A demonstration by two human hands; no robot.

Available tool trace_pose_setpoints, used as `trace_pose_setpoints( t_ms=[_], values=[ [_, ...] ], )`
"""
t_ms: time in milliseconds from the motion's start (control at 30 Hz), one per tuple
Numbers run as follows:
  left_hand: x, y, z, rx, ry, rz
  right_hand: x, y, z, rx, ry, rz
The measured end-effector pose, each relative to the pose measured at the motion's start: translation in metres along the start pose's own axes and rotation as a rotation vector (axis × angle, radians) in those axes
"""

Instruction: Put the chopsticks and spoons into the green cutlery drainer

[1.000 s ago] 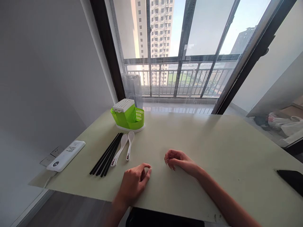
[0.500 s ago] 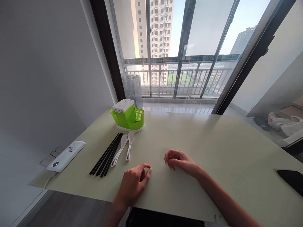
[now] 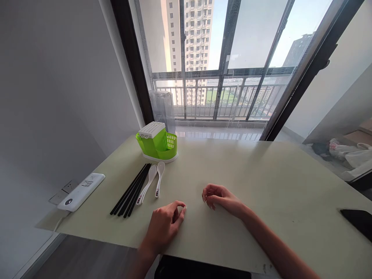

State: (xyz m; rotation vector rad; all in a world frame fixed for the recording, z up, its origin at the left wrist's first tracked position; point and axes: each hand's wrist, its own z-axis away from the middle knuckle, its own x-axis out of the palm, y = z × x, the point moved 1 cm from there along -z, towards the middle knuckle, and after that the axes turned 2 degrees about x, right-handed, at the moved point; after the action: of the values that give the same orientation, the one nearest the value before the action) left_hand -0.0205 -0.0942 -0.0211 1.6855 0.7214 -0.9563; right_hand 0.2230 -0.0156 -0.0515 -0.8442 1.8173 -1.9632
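My left hand (image 3: pixel 167 224) rests on the table near its front edge, fingers curled and thumb tip meeting the forefinger, nothing seen between them. To its right, my right hand (image 3: pixel 219 197) lies on its side, loosely curled, with thumb and fingers apart and the palm bare. Nearest the left hand are white spoons (image 3: pixel 159 180), one lying a little apart from the overlapping white spoons (image 3: pixel 148 184). Several black chopsticks (image 3: pixel 132 190) lie slantwise beside them. Behind stands a green utensil holder (image 3: pixel 157 143) with a white slotted top and a white base.
A white power strip-like device (image 3: pixel 81 192) with a cable lies at the table's left edge. At the far right is a dark flat object (image 3: pixel 357 221). The pale table (image 3: pixel 247 166) reaches toward a glass door (image 3: pixel 203 97); a wall (image 3: pixel 58 97) borders the left.
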Motion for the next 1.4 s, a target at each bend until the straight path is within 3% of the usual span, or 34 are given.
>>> trace_pose_setpoints(
  t_ms=[333, 500, 600, 667, 800, 867, 1400],
  values=[
    [-0.004, -0.004, 0.002, 0.031, 0.045, 0.066, 0.002, -0.002, 0.001, 0.002, 0.001, -0.003],
    [-0.031, -0.033, -0.004, 0.051, 0.303, -0.055, 0.000, 0.002, 0.000, -0.003, 0.001, -0.010],
    [-0.055, -0.062, -0.009, -0.041, 0.463, -0.179, -0.001, 0.003, 0.000, -0.007, -0.002, -0.009],
    [-0.069, -0.082, -0.012, -0.149, 0.505, -0.262, -0.001, 0.004, -0.001, -0.012, -0.003, -0.009],
    [-0.087, -0.110, -0.015, -0.437, 0.348, -0.427, -0.001, 0.004, -0.001, -0.013, -0.005, -0.014],
    [-0.091, -0.115, -0.018, -0.496, 0.251, -0.456, -0.001, 0.004, -0.001, -0.012, -0.003, -0.014],
    [-0.119, -0.097, -0.050, -0.546, -0.129, -0.716, 0.000, 0.001, 0.000, -0.022, -0.004, -0.026]
  ],
)
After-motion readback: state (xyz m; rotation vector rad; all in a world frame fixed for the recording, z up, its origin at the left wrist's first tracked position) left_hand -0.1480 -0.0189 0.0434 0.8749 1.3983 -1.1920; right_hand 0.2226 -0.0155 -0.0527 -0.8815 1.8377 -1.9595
